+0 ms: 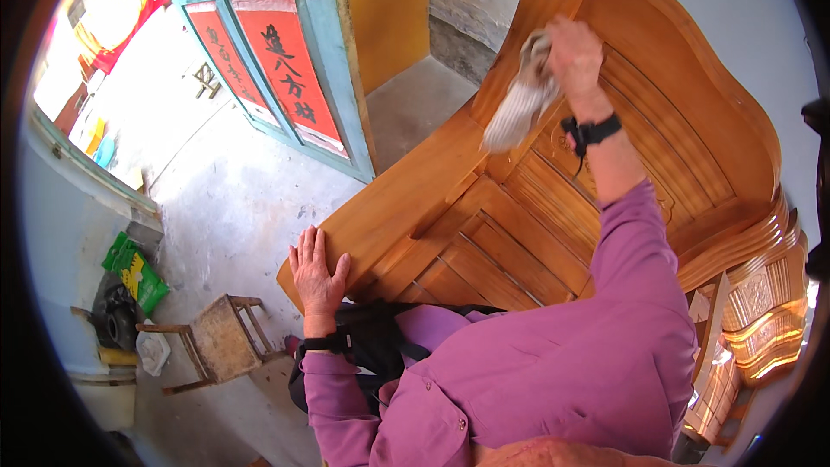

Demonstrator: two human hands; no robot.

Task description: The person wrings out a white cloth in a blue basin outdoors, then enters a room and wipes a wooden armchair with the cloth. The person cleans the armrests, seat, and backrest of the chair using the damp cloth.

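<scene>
A carved wooden settee (519, 207) with a panelled seat and a curved back fills the view in front of me. My right hand (576, 55) grips a whitish ribbed cloth (522, 113) near the top left of the backrest (655, 19). The cloth hangs down across the corner where the back meets the armrest, and it looks blurred. Flat on the front end of the wide wooden armrest (389, 207) rests my left hand (316, 272), its thumb spread from the fingers and nothing held. Both wrists wear black straps.
A pale blue door (353, 110) with red paper strips stands open beyond the armrest. On the left are a small wooden stool (227, 340), a green bag (135, 272) and a black plastic bag (113, 311). More carved wooden furniture (762, 305) stands at right.
</scene>
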